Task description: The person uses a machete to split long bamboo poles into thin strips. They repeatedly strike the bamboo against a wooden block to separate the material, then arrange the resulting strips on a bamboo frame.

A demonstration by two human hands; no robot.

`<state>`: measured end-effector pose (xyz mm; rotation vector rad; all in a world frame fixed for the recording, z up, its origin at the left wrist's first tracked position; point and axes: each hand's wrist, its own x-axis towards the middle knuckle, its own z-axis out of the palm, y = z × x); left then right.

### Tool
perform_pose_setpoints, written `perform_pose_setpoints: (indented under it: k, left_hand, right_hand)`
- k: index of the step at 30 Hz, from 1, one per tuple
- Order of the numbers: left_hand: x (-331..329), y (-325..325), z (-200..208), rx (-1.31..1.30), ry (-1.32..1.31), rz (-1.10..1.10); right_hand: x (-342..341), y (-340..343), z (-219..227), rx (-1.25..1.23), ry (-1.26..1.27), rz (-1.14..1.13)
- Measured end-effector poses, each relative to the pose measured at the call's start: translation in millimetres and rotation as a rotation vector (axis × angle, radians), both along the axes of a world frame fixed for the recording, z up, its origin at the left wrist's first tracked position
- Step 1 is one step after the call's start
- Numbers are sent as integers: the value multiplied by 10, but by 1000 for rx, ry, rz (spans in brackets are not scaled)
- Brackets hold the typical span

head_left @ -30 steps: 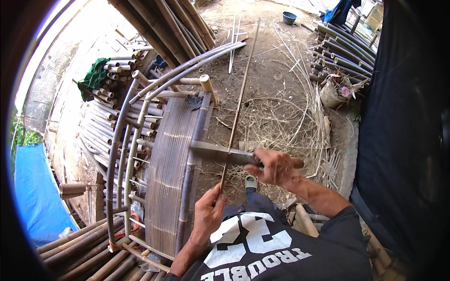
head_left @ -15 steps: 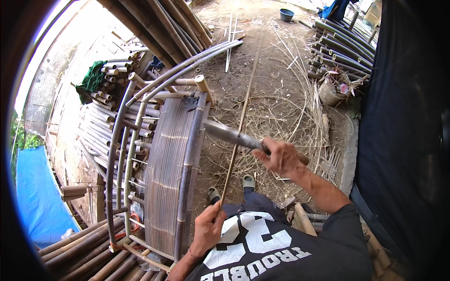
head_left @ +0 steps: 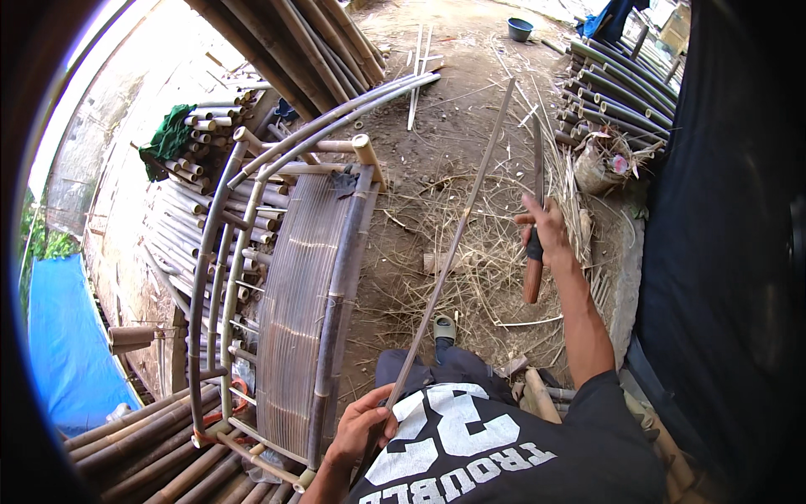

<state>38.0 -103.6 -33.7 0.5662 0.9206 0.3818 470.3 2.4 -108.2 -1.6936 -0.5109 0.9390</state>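
Note:
A long, thin bamboo strip (head_left: 453, 244) slants up and away from my left hand (head_left: 365, 427), whose thumb and fingers close on its lower end by my shirt. To the right, my right hand (head_left: 550, 231) grips a machete (head_left: 533, 281) around its dark-banded wooden handle. The blade points away from me, narrow edge showing, apart from the strip. My right fingers wrap loosely, with one finger lifted. Left of the strip stands a bamboo bench (head_left: 294, 302) with a slatted seat.
Bamboo shavings (head_left: 478, 294) litter the dirt floor around a small wood block (head_left: 441, 263). Bamboo poles (head_left: 189, 210) are stacked behind the bench, and green poles (head_left: 621, 84) at the far right. A dark bucket (head_left: 520, 30) stands far off; a blue tarp (head_left: 75, 336) lies left.
The machete has swung away from the strip, moving right and turning from sideways to pointing away. The strip's far end has tilted to the right. My left hand has shifted slightly down and left.

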Motion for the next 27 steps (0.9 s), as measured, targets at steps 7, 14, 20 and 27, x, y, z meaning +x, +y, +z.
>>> perform_pose_setpoints:
  k: [7, 14, 20, 27]
  left_hand:
    - [-247, 230, -309, -195, -265, 66]
    - [-1671, 1175, 55, 1171, 841, 629]
    - [-2817, 1601, 889, 1201, 165, 1369]
    - [-3775, 1793, -171, 618, -213, 1850]
  right_hand:
    - [-1252, 146, -10, 334, 515, 155]
    - [-2082, 471, -691, -78, 354, 318]
    - [-2874, 594, -1439, -372, 419, 371]
    - [-3802, 1731, -1241, -77, 352, 129]
